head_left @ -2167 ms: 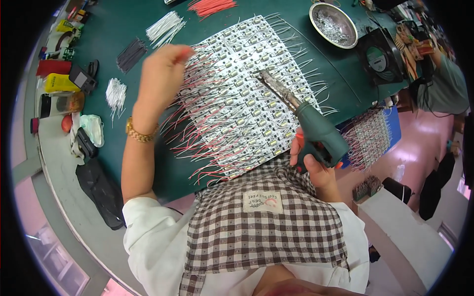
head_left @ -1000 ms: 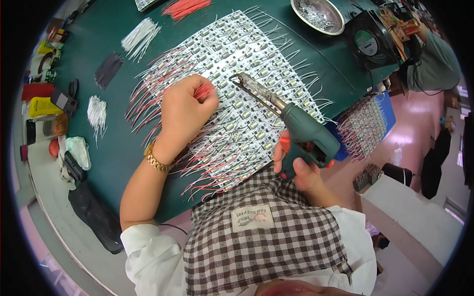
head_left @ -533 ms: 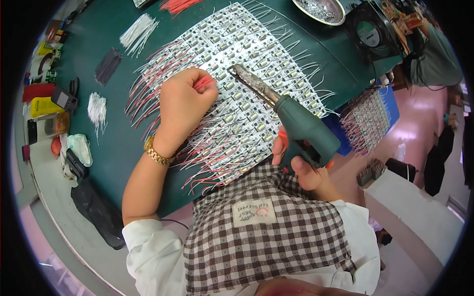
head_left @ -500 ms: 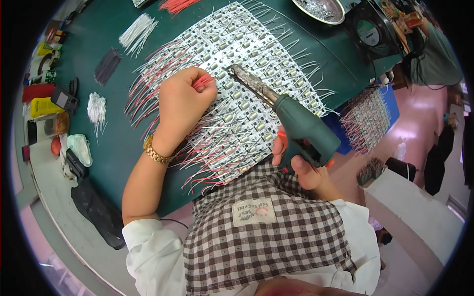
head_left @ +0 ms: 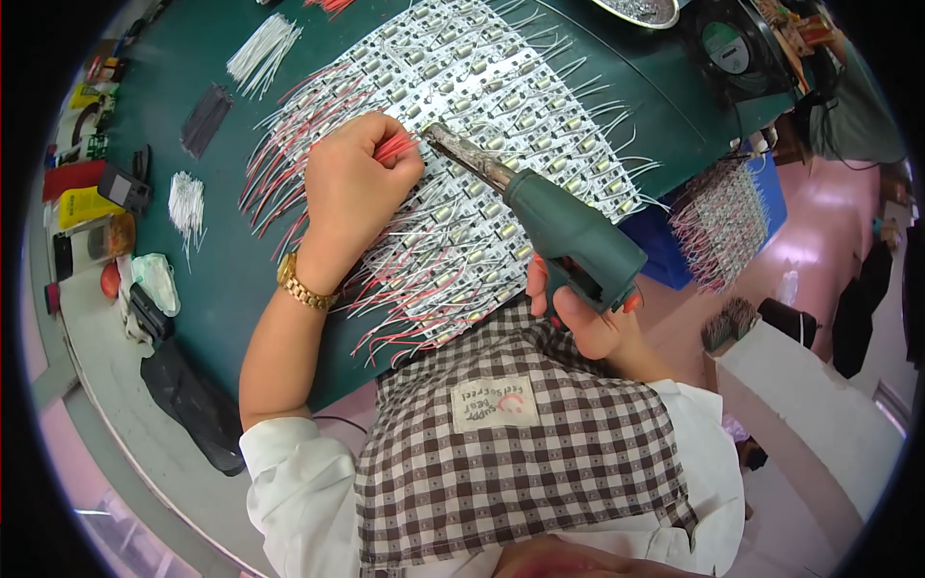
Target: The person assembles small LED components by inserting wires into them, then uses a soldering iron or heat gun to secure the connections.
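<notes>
Left hand [head_left: 361, 178], closed on red wires [head_left: 393, 148]; right hand [head_left: 583, 313], gripping a green pistol-shaped tool [head_left: 573, 236]; both at the circuit-board panel [head_left: 501, 125].
Detail: left fist over the panel's left part, wire ends pointing towards its middle; tool body above the panel's near right side, stained metal tip just beside the wire ends, contact not discernible. Changed since earlier: fist, first at the panel's far left edge, now further in; tip, then well apart, now close. Left of the panel: white wires [head_left: 263, 55], dark wires [head_left: 206, 120].
</notes>
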Tool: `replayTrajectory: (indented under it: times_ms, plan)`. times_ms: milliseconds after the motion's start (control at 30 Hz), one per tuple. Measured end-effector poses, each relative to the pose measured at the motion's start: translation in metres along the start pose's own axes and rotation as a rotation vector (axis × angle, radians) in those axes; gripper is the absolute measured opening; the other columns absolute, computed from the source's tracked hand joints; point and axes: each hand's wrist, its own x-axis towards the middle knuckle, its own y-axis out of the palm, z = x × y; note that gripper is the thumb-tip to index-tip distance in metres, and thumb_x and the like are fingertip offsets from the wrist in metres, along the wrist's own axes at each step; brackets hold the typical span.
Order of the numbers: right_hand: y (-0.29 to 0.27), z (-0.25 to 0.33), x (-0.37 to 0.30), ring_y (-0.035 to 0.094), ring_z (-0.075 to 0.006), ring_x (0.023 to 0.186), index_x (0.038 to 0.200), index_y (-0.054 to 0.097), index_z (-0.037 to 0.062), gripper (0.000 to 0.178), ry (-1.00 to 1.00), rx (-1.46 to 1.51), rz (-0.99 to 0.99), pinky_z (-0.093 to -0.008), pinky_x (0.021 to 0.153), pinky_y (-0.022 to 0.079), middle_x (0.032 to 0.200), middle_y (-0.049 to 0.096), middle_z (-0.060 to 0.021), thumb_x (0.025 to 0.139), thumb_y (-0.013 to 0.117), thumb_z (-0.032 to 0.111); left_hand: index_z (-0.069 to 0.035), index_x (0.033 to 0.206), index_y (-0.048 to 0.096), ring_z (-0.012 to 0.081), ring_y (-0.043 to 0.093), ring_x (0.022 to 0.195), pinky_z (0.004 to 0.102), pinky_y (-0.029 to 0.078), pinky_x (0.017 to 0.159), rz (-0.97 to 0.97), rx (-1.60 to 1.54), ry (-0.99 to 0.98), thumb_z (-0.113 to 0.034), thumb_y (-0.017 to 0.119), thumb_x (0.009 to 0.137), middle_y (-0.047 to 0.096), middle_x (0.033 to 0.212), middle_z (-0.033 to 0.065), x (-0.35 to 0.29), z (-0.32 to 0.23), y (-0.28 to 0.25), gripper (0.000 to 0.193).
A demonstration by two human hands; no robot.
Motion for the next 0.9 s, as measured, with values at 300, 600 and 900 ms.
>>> replayTrajectory:
  times_ms: [300,600,900]
  plan:
    - [0.01,0.017,0.008,0.056,-0.0124,0.067,0.092,0.06,-0.0015,0.015,0.063,0.073,-0.101,-0.0245,0.062,0.045,0.079,0.062,-0.0061,0.077,0.062,-0.003,-0.005,0.076,0.065,0.0239,0.062,0.062,0.0312,0.049,0.058,-0.001,0.004,-0.01,-0.011,0.068,0.066,0.064,0.07,0.0097,0.0,0.003,0.0,0.012]
    - [0.009,0.013,0.008,0.056,-0.0122,0.069,0.095,0.059,-0.0038,0.018,-0.047,-0.035,-0.042,-0.0241,0.065,0.046,0.082,0.062,-0.0066,0.077,0.063,-0.001,-0.004,0.076,0.066,0.0236,0.061,0.061,0.0314,0.048,0.058,0.037,0.01,-0.023,-0.011,0.068,0.066,0.064,0.07,0.0101,0.002,0.001,-0.001,0.013]
    - [0.002,0.002,-0.006,0.056,-0.0135,0.067,0.125,0.045,0.0038,0.05,-0.002,-0.003,-0.046,-0.0277,0.06,0.046,0.087,0.055,-0.0084,0.089,0.057,0.037,-0.002,0.073,0.065,0.0224,0.059,0.056,0.0311,0.047,0.056,0.075,0.005,-0.08,-0.011,0.067,0.067,0.062,0.065,0.0107,0.002,-0.006,-0.005,0.011]
